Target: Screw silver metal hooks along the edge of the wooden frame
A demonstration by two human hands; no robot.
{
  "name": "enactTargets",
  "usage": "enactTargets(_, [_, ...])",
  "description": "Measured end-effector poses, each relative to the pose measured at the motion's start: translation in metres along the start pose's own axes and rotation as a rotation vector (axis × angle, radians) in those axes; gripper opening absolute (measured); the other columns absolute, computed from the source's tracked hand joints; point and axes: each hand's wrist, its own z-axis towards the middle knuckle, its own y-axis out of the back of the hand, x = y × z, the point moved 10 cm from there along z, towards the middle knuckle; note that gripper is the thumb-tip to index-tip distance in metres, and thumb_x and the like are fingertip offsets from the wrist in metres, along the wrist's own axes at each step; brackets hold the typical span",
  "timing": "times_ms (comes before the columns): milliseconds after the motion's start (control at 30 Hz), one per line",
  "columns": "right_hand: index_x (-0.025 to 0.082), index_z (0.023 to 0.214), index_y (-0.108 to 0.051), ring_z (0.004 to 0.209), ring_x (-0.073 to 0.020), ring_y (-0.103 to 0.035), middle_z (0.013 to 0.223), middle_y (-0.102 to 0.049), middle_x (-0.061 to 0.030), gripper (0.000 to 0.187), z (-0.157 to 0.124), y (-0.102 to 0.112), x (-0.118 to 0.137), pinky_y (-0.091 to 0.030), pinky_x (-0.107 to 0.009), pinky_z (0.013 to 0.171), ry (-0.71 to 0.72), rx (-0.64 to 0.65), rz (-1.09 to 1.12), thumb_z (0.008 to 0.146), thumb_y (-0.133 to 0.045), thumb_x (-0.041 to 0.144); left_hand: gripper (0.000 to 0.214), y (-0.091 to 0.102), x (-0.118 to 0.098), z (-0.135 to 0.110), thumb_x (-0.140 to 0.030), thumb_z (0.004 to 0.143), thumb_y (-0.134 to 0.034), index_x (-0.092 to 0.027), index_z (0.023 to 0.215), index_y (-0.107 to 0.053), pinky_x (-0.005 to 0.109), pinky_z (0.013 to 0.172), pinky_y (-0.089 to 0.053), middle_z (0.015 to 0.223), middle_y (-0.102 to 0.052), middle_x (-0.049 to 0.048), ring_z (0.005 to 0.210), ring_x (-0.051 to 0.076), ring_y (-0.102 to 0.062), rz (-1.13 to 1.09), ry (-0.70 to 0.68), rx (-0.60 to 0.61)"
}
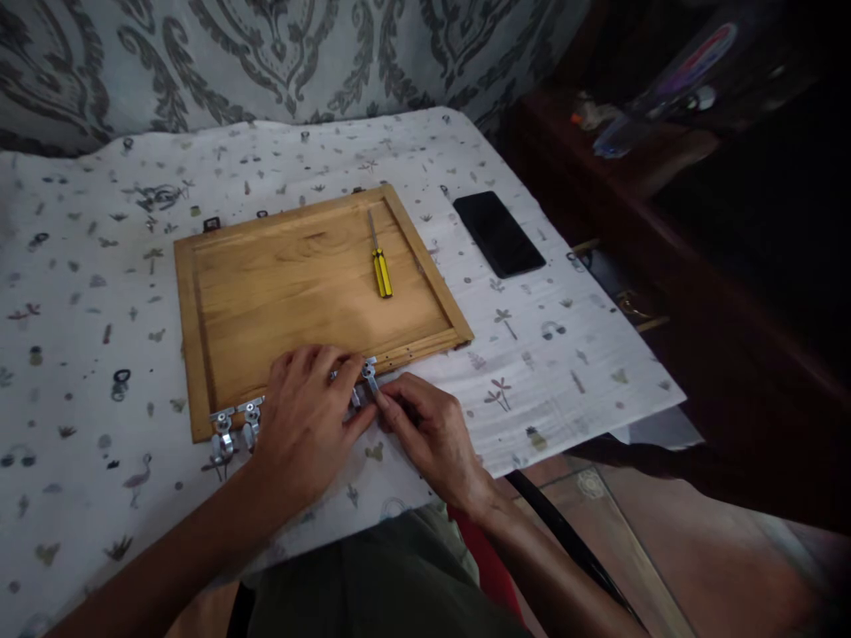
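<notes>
A framed wooden panel (299, 275) lies flat with its near edge towards me. Small silver metal hooks are along that edge: one hook (223, 434) at the left corner, another hook (251, 418) just beside it, partly covered by my hand. My left hand (309, 408) is curled over the near edge, its index fingertip against a further metal hook (370, 368) and the thumb below. Between thumb and fingers, my right hand (429, 430) pinches the lower end of that same hook. A yellow-handled screwdriver (381, 270) rests on the panel, tip pointing away.
The table wears a white patterned cloth (565, 354). A black phone (498, 233) lies right of the panel. Behind stands a patterned grey surface (279, 53). Dark wooden furniture (698, 292) with a plastic bottle (658, 97) is at the right. My lap (372, 576) is below the table edge.
</notes>
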Motion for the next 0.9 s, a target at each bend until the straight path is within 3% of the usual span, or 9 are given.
enactTargets(267, [0.02,0.082,-0.062,0.064,-0.0118,-0.056,0.074,-0.063,-0.0009,0.023,-0.0021,-0.0006,0.0041,-0.044,-0.027,0.06,0.051,-0.025,-0.059,0.101,-0.051,0.022,0.027,0.0015,0.0009,0.0005,-0.029,0.089,-0.072,-0.019,0.113,-0.068,0.053,0.094,-0.049,0.113,-0.071,0.0094,0.105,0.033,-0.061,-0.02,0.01,-0.032])
enactTargets(900, [0.02,0.083,-0.063,0.064,-0.0107,-0.057,0.075,-0.064,0.0,0.021,-0.0051,0.0011,0.0033,-0.046,-0.025,0.059,0.012,-0.036,-0.07,0.101,-0.052,0.021,0.026,0.0048,-0.0011,0.0002,-0.026,0.087,-0.073,-0.017,0.111,-0.068,0.054,0.092,-0.049,0.109,-0.069,0.0104,0.102,0.033,-0.06,-0.056,-0.008,-0.054])
